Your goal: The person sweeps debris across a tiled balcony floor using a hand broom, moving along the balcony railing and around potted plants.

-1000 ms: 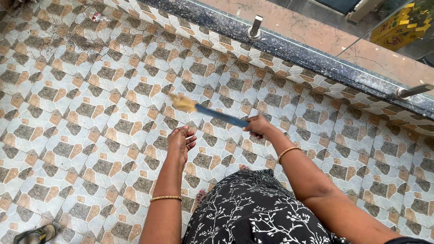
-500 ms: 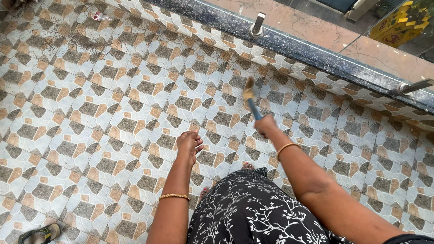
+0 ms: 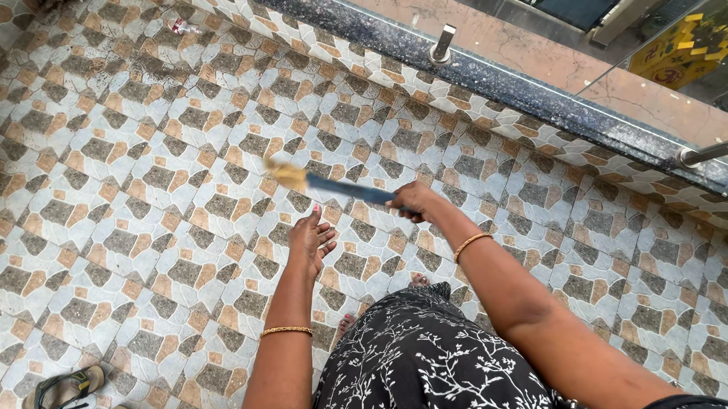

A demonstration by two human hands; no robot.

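Note:
My right hand (image 3: 412, 199) grips the blue handle of a small broom (image 3: 339, 187), whose straw-coloured head is blurred and points left over the patterned floor tiles (image 3: 137, 172). Just below the handle, my left hand (image 3: 311, 237) hangs with its fingers loosely apart and nothing in it. Both wrists wear gold bangles. A black dress with a white branch print (image 3: 434, 363) fills the bottom middle, and toes show under its hem.
A dark stone ledge (image 3: 497, 79) with glass panels and metal brackets (image 3: 441, 44) runs along the top right. A pair of sandals (image 3: 64, 390) lies at the bottom left. A small scrap of litter (image 3: 182, 27) sits near the top left.
The broom has swung from pointing up toward the ledge back to pointing left. My right hand moved slightly left. My left hand has barely shifted.

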